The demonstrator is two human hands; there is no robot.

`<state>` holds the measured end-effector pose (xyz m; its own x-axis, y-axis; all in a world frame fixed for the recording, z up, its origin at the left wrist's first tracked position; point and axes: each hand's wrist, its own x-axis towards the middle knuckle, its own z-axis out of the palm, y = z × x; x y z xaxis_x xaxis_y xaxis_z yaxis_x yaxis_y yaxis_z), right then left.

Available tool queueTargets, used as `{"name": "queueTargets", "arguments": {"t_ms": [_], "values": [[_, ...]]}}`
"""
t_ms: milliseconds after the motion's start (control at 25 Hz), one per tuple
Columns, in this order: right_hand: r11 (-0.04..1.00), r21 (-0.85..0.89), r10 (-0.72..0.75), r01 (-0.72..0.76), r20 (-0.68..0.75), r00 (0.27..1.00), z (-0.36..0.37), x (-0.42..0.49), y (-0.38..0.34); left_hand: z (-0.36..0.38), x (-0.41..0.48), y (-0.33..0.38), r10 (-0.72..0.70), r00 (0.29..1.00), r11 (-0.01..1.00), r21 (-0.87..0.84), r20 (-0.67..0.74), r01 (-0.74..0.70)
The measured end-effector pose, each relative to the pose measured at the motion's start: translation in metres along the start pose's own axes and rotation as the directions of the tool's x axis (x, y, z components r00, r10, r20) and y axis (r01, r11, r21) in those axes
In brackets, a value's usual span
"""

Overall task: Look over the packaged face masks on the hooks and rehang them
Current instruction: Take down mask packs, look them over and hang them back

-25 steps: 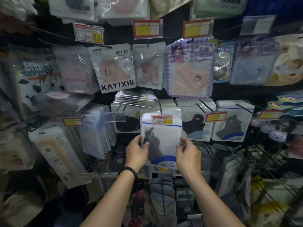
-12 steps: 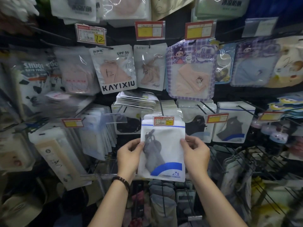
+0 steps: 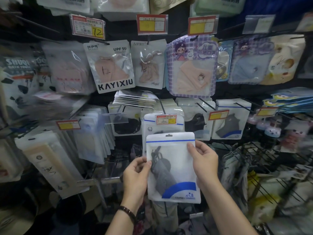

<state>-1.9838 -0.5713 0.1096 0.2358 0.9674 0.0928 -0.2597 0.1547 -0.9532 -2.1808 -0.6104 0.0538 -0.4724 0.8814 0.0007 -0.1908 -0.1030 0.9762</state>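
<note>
Our left grip point(image 3: 135, 177) and right grip point(image 3: 203, 164) each pinched a side of the mask packet point(image 3: 176, 168), below the price tag point(image 3: 166, 119).

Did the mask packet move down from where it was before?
Yes. The mask packet came down: its top was behind the red-and-yellow price tag, and now sits below it, off the hook, pinched by the left hand and right hand.

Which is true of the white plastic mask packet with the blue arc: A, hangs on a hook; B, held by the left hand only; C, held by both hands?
C: left hand and right hand each pinch a side edge of the white plastic mask packet, its hang hole empty.
</note>
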Motion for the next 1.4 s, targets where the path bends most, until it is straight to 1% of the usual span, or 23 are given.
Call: {"name": "queueTargets", "arguments": {"t_ms": [80,120,280,400,560,720,880,1040,1200,1320,1400], "values": [[1.0,0.002,0.009,-0.009,-0.028,1.0,-0.001,-0.002,0.0,0.002,-0.001,0.003,0.001,0.996,1.0,0.006,0.087,-0.002],[1.0,0.003,0.018,-0.018,-0.04,0.999,-0.002,-0.003,0.001,0.003,0.0,0.006,0.001,0.994,1.0,-0.006,0.107,-0.001],[0.999,0.022,0.03,-0.029,-0.042,0.999,-0.007,-0.007,0.001,0.013,0.005,0.018,0.027,0.995,0.999,-0.049,0.095,-0.022],[1.0,-0.012,-0.003,0.003,-0.063,0.998,-0.018,-0.011,-0.013,0.028,0.004,0.016,0.034,0.995,0.997,-0.07,0.098,-0.027],[0.996,-0.061,-0.066,0.058,-0.135,0.989,-0.048,-0.004,-0.031,0.064,-0.009,0.007,0.017,0.986,0.998,-0.059,0.167,-0.007],[0.995,-0.074,-0.077,0.064,-0.184,0.98,-0.094,0.02,-0.037,0.112,-0.012,0.01,0.002,0.974,0.999,-0.041,0.228,0.008],[0.995,-0.045,-0.095,0.088,-0.198,0.976,-0.143,0.06,-0.042,0.18,-0.013,0.004,-0.002,0.979,0.997,-0.079,0.203,0.019],[0.991,-0.084,-0.116,0.1,-0.215,0.97,-0.196,0.116,-0.052,0.25,-0.011,-0.015,-0.049,0.969,0.998,-0.037,0.244,0.06],[0.991,-0.093,-0.108,0.091,-0.193,0.975,-0.239,0.173,-0.061,0.315,-0.002,-0.026,-0.004,0.989,1.0,0.03,0.151,-0.001],[0.991,-0.092,-0.113,0.099,-0.17,0.979,-0.262,0.205,-0.058,0.347,-0.001,-0.032,0.003,0.99,0.998,0.061,0.144,-0.012],[0.988,-0.079,-0.14,0.129,-0.151,0.979,-0.268,0.219,-0.056,0.359,0.0,-0.033,0.02,0.992,0.997,0.066,0.123,-0.028]]}}
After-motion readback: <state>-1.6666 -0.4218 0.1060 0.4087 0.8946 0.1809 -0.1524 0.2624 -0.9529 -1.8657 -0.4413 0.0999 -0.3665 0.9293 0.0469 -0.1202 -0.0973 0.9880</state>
